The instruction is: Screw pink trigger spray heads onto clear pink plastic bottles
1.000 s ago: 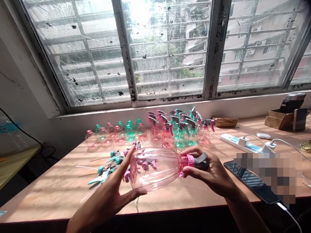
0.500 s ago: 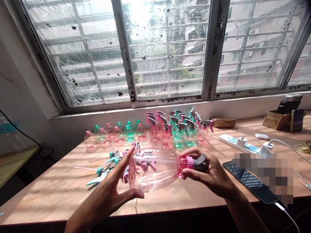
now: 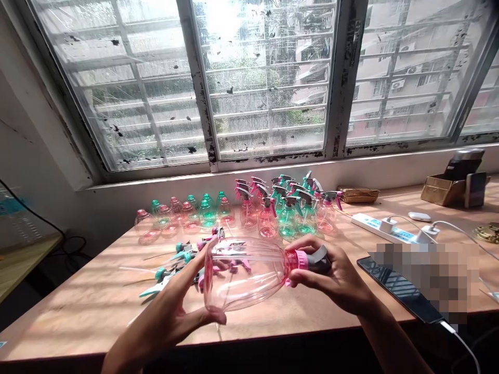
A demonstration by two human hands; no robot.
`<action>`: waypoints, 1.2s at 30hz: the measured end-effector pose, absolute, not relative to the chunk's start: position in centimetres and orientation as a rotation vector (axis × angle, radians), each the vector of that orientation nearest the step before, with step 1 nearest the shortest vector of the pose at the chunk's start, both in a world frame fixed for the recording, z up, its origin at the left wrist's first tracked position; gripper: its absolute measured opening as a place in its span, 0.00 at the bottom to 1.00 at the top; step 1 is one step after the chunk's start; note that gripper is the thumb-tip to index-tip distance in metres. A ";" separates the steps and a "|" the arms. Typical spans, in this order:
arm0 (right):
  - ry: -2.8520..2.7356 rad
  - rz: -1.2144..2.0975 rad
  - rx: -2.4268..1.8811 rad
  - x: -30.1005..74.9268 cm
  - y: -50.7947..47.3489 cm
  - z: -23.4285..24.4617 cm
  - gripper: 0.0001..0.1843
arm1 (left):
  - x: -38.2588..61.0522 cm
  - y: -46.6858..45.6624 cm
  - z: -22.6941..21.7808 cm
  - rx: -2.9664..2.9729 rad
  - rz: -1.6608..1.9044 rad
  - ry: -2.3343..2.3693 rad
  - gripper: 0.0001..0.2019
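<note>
I hold a clear pink spray bottle (image 3: 249, 270) sideways above the wooden table (image 3: 86, 306). My left hand (image 3: 179, 306) cups its round base, thumb under and fingers spread along the far side. My right hand (image 3: 331, 275) is closed round the grey and pink trigger head (image 3: 312, 259) at the bottle's neck. Behind the bottle lies a pile of loose trigger heads with dip tubes (image 3: 179, 259).
Capless pink and green bottles (image 3: 183, 213) stand in a row by the wall; finished bottles with triggers (image 3: 288, 208) cluster to their right. A power strip (image 3: 385, 228), a phone on a cable (image 3: 401, 291), a cardboard box (image 3: 444, 189) and a blurred patch lie at right.
The bottle has tilted and drifted slightly left, and my left fingers have slid lower around its base. My right hand keeps its grip on the trigger head.
</note>
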State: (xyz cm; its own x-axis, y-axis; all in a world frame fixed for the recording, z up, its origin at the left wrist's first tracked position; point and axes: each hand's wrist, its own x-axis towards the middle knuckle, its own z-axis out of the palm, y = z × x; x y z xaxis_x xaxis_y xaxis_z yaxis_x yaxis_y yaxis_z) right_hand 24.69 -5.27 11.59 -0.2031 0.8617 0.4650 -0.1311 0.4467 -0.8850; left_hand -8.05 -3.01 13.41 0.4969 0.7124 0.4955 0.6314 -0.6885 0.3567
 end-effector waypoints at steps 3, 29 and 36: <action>-1.498 1.019 -0.675 24.9 -5.3 11.6 0.15 | -8.1 -2.7 13.0 2.626 0.947 1.128 0.43; -1.556 0.931 -0.711 24.9 -5.3 11.4 0.14 | -7.0 -3.1 13.4 2.670 0.912 1.129 0.50; -1.530 0.900 -0.761 25.1 -5.3 11.4 0.15 | -7.2 -3.1 12.8 2.650 0.970 1.174 0.46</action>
